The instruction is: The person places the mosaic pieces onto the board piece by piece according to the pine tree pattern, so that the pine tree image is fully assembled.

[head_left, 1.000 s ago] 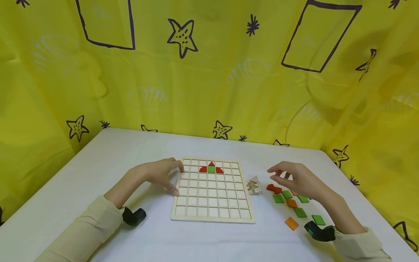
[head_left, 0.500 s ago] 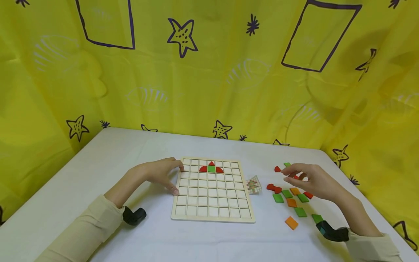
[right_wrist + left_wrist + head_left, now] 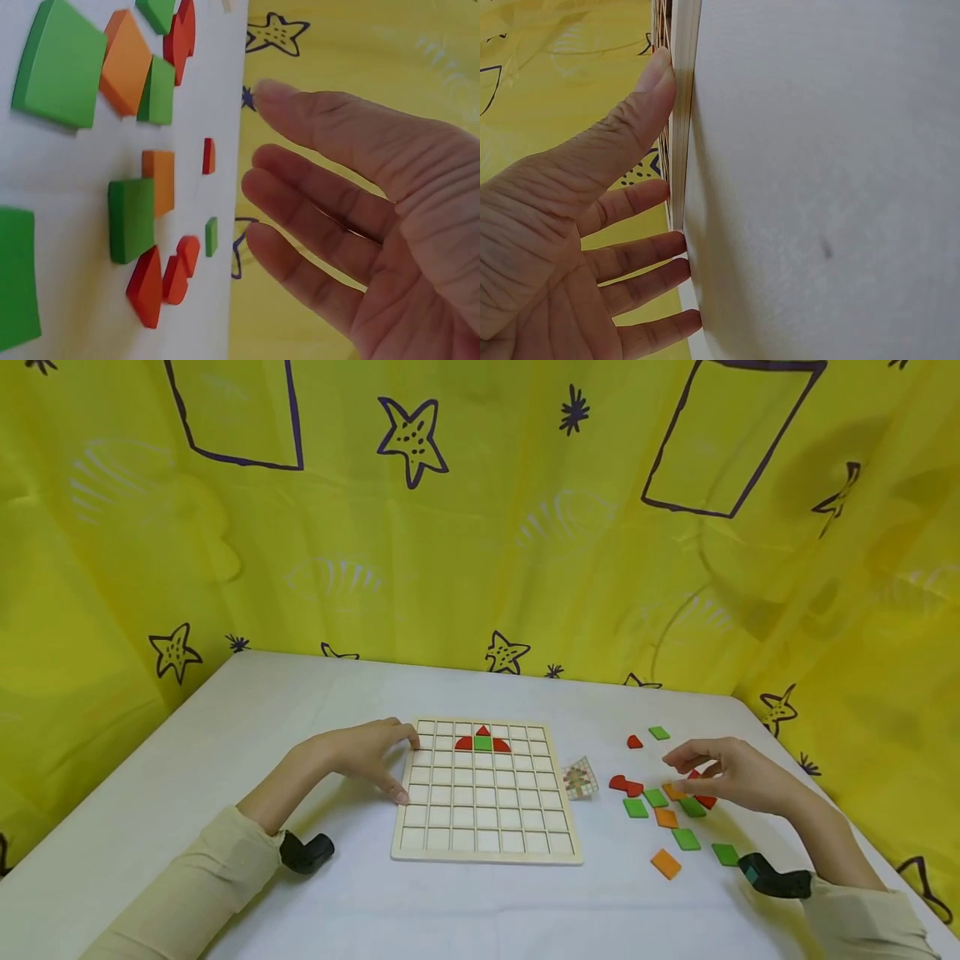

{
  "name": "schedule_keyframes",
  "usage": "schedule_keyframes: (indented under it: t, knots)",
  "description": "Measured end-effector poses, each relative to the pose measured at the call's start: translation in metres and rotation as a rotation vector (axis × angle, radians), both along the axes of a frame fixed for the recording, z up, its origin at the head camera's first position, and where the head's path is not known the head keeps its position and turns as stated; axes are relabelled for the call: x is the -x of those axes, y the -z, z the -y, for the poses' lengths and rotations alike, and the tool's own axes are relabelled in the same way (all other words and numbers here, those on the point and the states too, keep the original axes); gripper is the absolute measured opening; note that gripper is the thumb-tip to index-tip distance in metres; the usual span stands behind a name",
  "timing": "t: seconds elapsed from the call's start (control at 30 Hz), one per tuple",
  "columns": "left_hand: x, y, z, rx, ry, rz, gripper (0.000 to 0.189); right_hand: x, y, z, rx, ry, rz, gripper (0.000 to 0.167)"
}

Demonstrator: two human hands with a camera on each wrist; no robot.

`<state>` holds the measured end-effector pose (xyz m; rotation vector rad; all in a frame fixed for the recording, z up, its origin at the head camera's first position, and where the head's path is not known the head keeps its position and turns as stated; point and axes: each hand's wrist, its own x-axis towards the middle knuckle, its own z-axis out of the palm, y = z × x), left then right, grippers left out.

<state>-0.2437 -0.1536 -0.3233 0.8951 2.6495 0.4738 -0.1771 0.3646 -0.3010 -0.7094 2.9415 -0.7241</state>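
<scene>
A pale wooden grid board (image 3: 486,817) lies on the white table. In its upper rows sit a red triangle (image 3: 483,732), a green square (image 3: 483,744) and a red curved piece on each side of the square. My left hand (image 3: 367,760) rests on the board's left edge; in the left wrist view its thumb (image 3: 649,97) and fingertips touch the wooden rim. Over the loose tiles at the right hovers my right hand (image 3: 738,774), fingers loosely bent and nothing held. Below it are orange, green and red tiles, some partly hidden by the hand.
A small card with a printed pattern (image 3: 579,780) sticks out at the board's right edge. Several loose tiles spread right of it, among them a green tile (image 3: 636,808), an orange tile (image 3: 666,864) and a red piece (image 3: 634,742). Behind the table hangs a yellow curtain (image 3: 480,543).
My right hand has moved to the right over the loose tiles, uncovering a red and a green piece at the back. My left hand stays on the board's edge. The view tilted slightly.
</scene>
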Motion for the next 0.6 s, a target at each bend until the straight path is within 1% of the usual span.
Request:
schedule_keyframes:
  t: [0.1,0.2,0.27,0.43,0.6]
  knots:
    - [0.0,0.0,0.0,0.003,-0.005,0.002,0.071,0.002,0.004,-0.006,0.033,0.007,0.119,0.034]
    - [0.0,0.001,0.0,0.004,-0.008,0.007,0.071,0.004,0.008,-0.011,0.063,0.004,0.189,0.033]
    - [0.0,0.001,0.0,0.001,-0.008,0.009,0.072,0.006,0.011,-0.014,0.068,-0.005,0.191,0.031]
    - [-0.001,0.0,0.001,-0.009,-0.006,0.013,0.071,0.008,0.017,-0.017,0.034,-0.027,0.138,0.027]
    - [-0.001,0.0,0.001,-0.007,-0.004,0.01,0.071,0.01,0.022,-0.017,0.002,-0.038,0.094,0.028]
